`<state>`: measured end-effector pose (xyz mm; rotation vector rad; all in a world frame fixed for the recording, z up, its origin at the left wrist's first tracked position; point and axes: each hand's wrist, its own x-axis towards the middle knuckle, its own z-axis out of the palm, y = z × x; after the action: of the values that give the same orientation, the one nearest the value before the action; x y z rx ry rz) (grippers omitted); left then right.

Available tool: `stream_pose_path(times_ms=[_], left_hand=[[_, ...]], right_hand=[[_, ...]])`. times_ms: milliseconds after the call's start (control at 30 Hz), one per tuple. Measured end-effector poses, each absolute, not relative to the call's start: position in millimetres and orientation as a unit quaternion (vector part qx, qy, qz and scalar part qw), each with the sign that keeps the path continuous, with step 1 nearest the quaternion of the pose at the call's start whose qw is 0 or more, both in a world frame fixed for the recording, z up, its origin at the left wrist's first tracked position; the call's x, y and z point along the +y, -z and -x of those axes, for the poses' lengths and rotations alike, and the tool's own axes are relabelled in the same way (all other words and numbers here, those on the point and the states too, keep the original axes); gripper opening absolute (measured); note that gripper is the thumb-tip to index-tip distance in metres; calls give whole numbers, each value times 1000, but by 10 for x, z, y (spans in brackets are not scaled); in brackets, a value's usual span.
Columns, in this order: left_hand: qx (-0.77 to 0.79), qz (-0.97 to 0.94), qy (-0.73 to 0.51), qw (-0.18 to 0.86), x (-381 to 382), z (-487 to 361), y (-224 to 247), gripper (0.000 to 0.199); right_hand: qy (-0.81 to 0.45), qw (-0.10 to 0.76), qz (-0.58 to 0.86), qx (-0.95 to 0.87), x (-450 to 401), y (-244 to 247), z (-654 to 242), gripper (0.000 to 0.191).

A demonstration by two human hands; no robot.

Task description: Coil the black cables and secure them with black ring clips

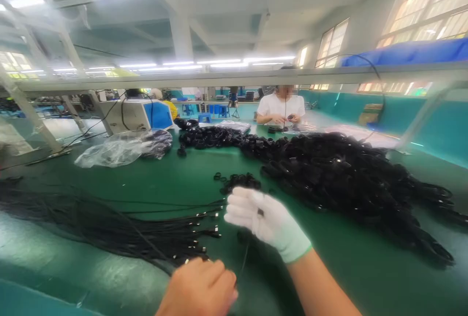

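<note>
My right hand (265,221), in a white glove, is raised over the green table with its fingers together, pointing left. A small dark piece shows against the glove, and part of a black cable (245,236) hangs just under the hand. My bare left hand (199,286) is closed low in the middle; its fingertips are hidden. A thin dark strand runs down from under the glove towards it. To the left lies a bundle of straight black cables (135,230), their metal plugs pointing right. Behind the glove sits a small group of black coils (239,182).
A big heap of coiled black cables (329,165) spreads across the right and back of the green table (175,179). Clear plastic bags (124,149) lie back left, before a white and blue machine (135,115). Across the table sits a person (280,108) handling something dark. A shelf beam (219,80) crosses overhead.
</note>
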<state>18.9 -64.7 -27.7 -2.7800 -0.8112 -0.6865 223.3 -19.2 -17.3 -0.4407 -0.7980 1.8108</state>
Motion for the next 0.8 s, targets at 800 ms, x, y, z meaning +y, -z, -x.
stream_pose_path(times_ms=[800], left_hand=[[-297,947,124,6,-411,-176,31,15]], right_hand=[[-810,462,150,-329,-358,470,-1844,28]])
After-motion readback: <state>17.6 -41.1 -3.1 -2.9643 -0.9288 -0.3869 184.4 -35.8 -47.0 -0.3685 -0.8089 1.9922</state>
